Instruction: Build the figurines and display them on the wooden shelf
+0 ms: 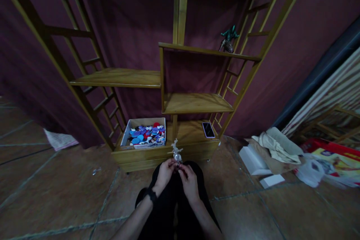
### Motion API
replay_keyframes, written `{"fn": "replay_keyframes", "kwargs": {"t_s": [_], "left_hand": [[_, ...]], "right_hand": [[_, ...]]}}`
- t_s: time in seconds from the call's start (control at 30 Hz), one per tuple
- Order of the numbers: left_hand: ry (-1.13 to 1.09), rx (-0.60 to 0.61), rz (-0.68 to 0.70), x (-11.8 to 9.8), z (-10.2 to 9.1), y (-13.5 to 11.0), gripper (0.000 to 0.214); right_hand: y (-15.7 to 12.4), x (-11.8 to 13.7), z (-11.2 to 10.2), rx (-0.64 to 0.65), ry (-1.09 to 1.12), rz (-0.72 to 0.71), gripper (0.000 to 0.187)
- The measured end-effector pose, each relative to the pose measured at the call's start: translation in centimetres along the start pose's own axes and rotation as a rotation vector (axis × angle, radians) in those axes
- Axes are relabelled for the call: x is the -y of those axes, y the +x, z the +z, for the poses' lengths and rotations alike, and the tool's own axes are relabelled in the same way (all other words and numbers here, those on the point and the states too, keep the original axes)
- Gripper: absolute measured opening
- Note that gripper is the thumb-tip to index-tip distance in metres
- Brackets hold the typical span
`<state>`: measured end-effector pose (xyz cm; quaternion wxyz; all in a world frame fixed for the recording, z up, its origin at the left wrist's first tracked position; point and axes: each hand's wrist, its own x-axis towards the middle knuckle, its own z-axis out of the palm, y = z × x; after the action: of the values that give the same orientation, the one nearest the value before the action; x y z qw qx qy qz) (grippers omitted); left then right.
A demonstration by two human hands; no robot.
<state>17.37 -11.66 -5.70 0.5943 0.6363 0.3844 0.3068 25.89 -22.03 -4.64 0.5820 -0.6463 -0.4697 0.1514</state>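
Note:
Between both hands, above my knees, is a small silvery figurine (pixel 177 154) with pale branching parts at its top. My left hand (pixel 166 171) pinches its lower left side; a dark watch or band circles that wrist. My right hand (pixel 189 180) closes its fingers at the figurine's lower right. The fingers hide its base. Just beyond, on the low wooden base of the shelf unit, an open cardboard box (pixel 123 143) holds many small blue, purple, red and white pieces. A phone (pixel 208 130) lies to the right of the box.
A wooden shelf unit (pixel 118 78) rises in front of me, with a green and brown figurine (pixel 228 40) on its upper right shelf. White boxes (pixel 254 160), a plastic bag (pixel 311 172) and a red-edged package (pixel 337 157) lie on the tiled floor to the right.

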Motion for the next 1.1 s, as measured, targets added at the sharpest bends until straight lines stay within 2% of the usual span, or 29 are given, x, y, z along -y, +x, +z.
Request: {"fn": "replay_keyframes", "kwargs": {"t_s": [0.1,0.27,0.47,0.6,0.73,0.87,1.0,1.1], "left_hand": [[-0.058,0.025,-0.003,-1.2,-0.6,0.0,0.03],[-0.079,-0.025,0.067,-4.0,-0.8,0.0,0.034],[-0.047,-0.061,0.158,-8.5,0.0,0.0,0.035],[0.082,-0.09,0.28,-11.9,0.3,0.2,0.033],[0.224,-0.119,0.436,-16.5,0.3,0.3,0.03],[0.319,-0.136,0.537,-22.2,0.2,0.4,0.028],[0.329,-0.209,0.589,-27.9,0.5,0.8,0.023],[0.324,-0.219,0.653,-31.8,1.1,1.4,0.024]], "right_hand": [[1.0,0.5,-0.7,-0.006,0.008,0.004,0.026],[3.2,0.8,-2.0,-0.058,0.063,0.0,0.029],[6.1,3.1,-3.9,-0.077,0.147,-0.026,0.033],[8.2,5.0,-5.2,-0.104,0.213,-0.054,0.034],[10.8,8.1,-7.1,-0.127,0.219,-0.12,0.034],[13.6,12.6,-9.7,-0.116,0.129,-0.21,0.031],[16.5,17.1,-12.5,-0.133,0.05,-0.3,0.028],[18.7,19.8,-14.5,-0.149,0.041,-0.369,0.027]]}}
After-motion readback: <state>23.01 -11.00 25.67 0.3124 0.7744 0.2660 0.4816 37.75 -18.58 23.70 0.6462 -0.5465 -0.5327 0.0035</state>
